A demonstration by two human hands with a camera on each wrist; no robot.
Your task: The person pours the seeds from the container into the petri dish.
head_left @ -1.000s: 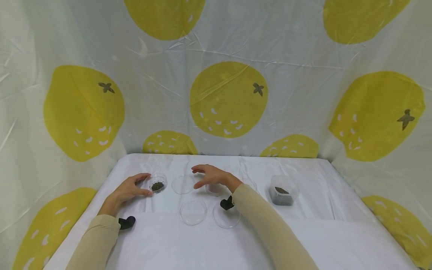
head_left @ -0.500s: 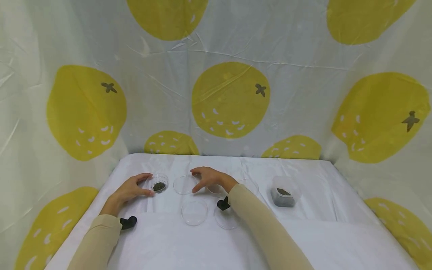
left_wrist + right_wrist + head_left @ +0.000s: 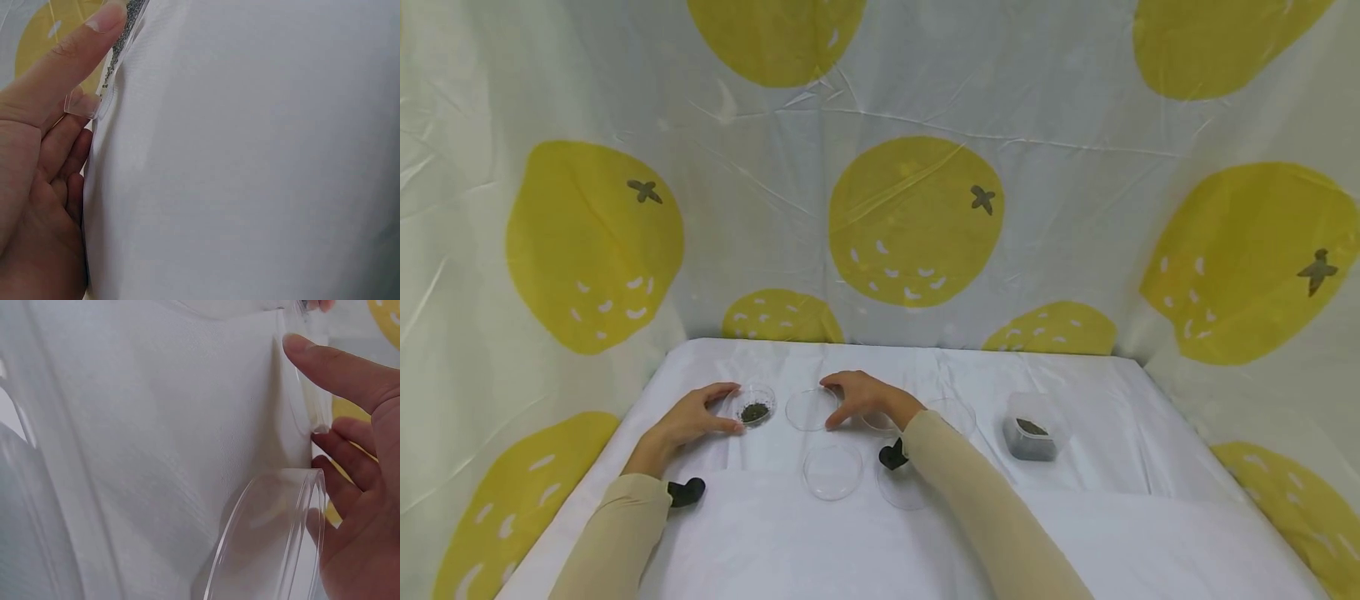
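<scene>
Your L hand [image 3: 685, 419] grips the dish w/ dark bits [image 3: 752, 394] at its 3 o'clock, thumb & fingers round it; your R hand [image 3: 868, 395] likewise holds the clear dish [image 3: 810, 410] at its 9. The tub w/ dark grains [image 3: 1032, 448] sits well apart, approx 3 o'clock of your R hand.

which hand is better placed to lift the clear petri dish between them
Probably the right hand: it spans one edge of the clear petri dish, while the left hand grips the dish of dark flakes.
</scene>
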